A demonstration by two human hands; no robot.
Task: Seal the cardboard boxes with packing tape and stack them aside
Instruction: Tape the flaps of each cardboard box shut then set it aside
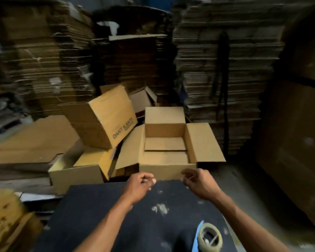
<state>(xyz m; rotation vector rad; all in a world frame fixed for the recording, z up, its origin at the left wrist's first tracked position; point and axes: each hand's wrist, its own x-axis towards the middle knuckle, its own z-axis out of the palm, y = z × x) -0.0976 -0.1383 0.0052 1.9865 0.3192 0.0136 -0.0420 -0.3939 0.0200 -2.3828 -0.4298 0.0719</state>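
Observation:
An open cardboard box [160, 168] with its top flaps spread sits just past the far edge of the dark table [102, 211]. My left hand [140, 184] is at the box's near bottom edge, fingers curled with the thumb against them. My right hand [196, 180] is at the box's near right corner, fingers also curled. Motion blur hides whether either hand grips the cardboard. A roll of clear packing tape [209, 237] lies on the table near my right forearm, beside something blue.
Left of the open box, several assembled boxes lie in a heap, one printed box [107, 120] tilted on top. Tall stacks of flat cardboard [222, 70] fill the back. More flat cartons [5, 219] lie at the lower left, and large cartons [298, 142] stand at the right.

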